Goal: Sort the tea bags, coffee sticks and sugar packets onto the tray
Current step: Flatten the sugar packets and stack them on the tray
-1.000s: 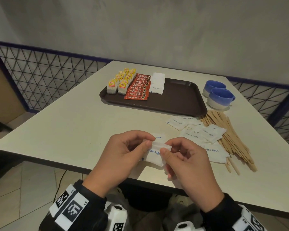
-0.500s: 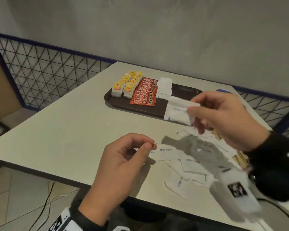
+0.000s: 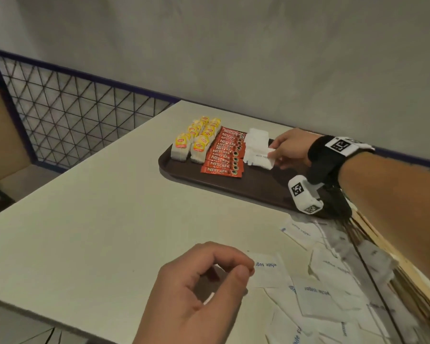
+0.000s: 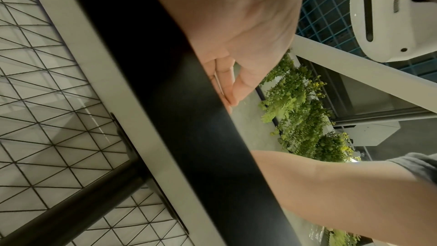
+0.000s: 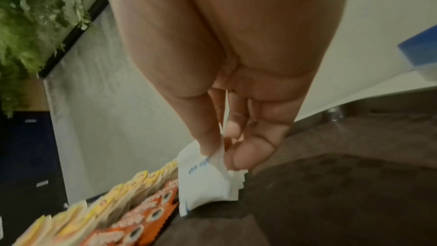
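Right hand (image 3: 289, 151) pinches sugar packets (image 3: 258, 158) by one edge, lowering them onto the white stack at twelve o'clock on the tray (image 3: 258, 192). Packets appear light, limp and crushable; grip the sealed edge. Left hand (image 3: 196, 291) rests loosely curled, empty, on the counter (image 3: 97, 232) beside loose packets (image 3: 318, 294).

Tray's (image 3: 246, 187) near half bare — passable.
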Demonstrator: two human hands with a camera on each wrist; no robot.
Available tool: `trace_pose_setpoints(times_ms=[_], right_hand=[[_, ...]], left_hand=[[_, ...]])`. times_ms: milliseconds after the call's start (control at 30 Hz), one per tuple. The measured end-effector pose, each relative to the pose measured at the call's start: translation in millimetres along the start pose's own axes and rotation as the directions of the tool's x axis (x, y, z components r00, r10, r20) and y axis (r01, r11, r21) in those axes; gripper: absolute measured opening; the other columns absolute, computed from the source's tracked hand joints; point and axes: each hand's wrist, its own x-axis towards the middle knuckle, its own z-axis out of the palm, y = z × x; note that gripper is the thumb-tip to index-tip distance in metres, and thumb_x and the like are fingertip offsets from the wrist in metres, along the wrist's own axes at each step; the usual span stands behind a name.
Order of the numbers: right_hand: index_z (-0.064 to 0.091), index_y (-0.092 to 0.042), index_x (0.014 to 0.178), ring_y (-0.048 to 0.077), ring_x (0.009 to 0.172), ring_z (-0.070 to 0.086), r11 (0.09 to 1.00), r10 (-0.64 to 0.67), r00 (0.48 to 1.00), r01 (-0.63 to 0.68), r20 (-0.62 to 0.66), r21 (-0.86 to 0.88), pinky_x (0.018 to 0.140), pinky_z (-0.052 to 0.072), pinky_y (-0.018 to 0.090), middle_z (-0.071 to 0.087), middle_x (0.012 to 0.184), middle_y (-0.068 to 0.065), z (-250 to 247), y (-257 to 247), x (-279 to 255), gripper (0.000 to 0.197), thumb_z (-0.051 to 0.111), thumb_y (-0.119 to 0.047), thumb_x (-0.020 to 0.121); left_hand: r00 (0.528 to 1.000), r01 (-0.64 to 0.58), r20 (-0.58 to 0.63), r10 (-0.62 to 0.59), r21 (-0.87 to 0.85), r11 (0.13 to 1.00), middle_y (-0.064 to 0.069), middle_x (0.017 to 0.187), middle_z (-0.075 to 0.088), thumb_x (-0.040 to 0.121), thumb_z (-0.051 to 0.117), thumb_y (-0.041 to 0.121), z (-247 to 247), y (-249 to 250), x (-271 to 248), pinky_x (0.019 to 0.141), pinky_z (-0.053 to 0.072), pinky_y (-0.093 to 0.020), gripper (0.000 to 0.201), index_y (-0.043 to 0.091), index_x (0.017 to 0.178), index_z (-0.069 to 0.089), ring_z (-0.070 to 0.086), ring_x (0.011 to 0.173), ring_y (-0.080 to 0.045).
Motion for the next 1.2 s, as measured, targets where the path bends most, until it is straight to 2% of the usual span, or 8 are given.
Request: trace_pose_setpoints(times_ms=[200,433,733,833,933,1000,1100,1200], right_hand=[[0.067,0.002,0.105,0.025,0.065,0.070,0.994,0.052,0.997,-0.046,0.061,-0.098,0.054,0.059,0.028,0.072,0.098,0.024,8,-1,13,0.017,0.074,-0.007,0.092],[0.065,0.002,0.110,0.030,0.081,0.077,0.975,0.073,0.992,-0.050,0.100,-0.218,0.075,0.064,0.038,0.074,0.098,0.019,14,-9,14,0.043,0.086,-0.022,0.081],[0.061,0.005,0.111,0.036,0.094,0.076,0.960,0.083,0.991,-0.052,0.104,-0.277,0.089,0.061,0.045,0.074,0.102,0.022,23,-19,9,0.041,0.083,-0.018,0.085],[0.050,0.003,0.118,0.035,0.091,0.076,0.950,0.057,0.994,-0.025,0.096,-0.310,0.085,0.063,0.046,0.072,0.105,0.021,20,-19,7,0.050,0.079,-0.025,0.089],[0.043,-0.004,0.124,0.036,0.080,0.077,0.900,-0.022,0.997,0.051,0.070,-0.433,0.077,0.064,0.050,0.074,0.094,0.018,6,-21,-7,0.059,0.077,-0.038,0.090],[0.049,-0.013,0.130,0.028,0.070,0.075,0.817,-0.147,0.984,0.179,0.102,-0.548,0.070,0.065,0.041,0.075,0.089,0.012,-2,-25,-32,0.056,0.074,-0.044,0.090],[0.064,-0.027,0.115,0.013,0.063,0.066,0.728,-0.271,0.909,0.409,0.316,-0.550,0.060,0.053,0.027,0.074,0.085,0.001,0,-32,-92,0.039,0.075,-0.051,0.086],[0.068,-0.034,0.108,0.005,0.076,0.063,0.673,-0.205,0.818,0.517,0.538,-0.529,0.067,0.049,0.022,0.067,0.087,-0.013,16,-27,-151,0.041,0.078,-0.061,0.078]], left_hand=[[0.998,-0.060,0.009,0.060,0.015,0.998,-0.004,0.081,0.076,0.070,0.069,0.043,3,-4,4,0.065,0.048,-0.010,0.017,0.032,0.076,0.080,0.064,0.069,-0.020],[0.983,-0.176,-0.019,0.181,0.149,0.973,0.001,0.077,0.075,0.075,0.069,0.040,7,-7,4,0.064,0.048,-0.012,0.011,0.037,0.079,0.078,0.066,0.065,-0.017],[0.964,-0.244,-0.048,0.262,0.234,0.941,0.010,0.075,0.073,0.077,0.067,0.033,10,-4,7,0.064,0.046,-0.006,0.009,0.036,0.080,0.075,0.066,0.066,-0.008],[0.967,-0.207,-0.098,0.233,0.222,0.953,0.008,0.077,0.073,0.077,0.066,0.034,12,-2,5,0.063,0.049,-0.009,0.009,0.035,0.079,0.075,0.070,0.069,-0.010],[0.971,-0.109,-0.183,0.152,0.225,0.968,0.006,0.087,0.073,0.076,0.065,0.038,14,-1,0,0.065,0.058,-0.027,0.012,0.037,0.082,0.074,0.075,0.075,-0.018],[0.963,-0.037,-0.242,0.121,0.325,0.945,0.017,0.096,0.070,0.075,0.064,0.034,16,-1,-2,0.069,0.052,-0.015,0.017,0.042,0.089,0.071,0.073,0.084,-0.007],[0.964,0.071,-0.252,0.080,0.538,0.840,0.040,0.109,0.055,0.073,0.060,0.027,19,4,-1,0.081,0.041,-0.015,0.031,0.045,0.097,0.061,0.050,0.104,0.016],[0.977,0.207,-0.192,-0.097,0.719,0.663,0.033,0.124,0.047,0.075,0.048,0.045,21,10,1,0.104,0.033,-0.032,0.050,0.041,0.124,0.052,0.031,0.117,0.011]])
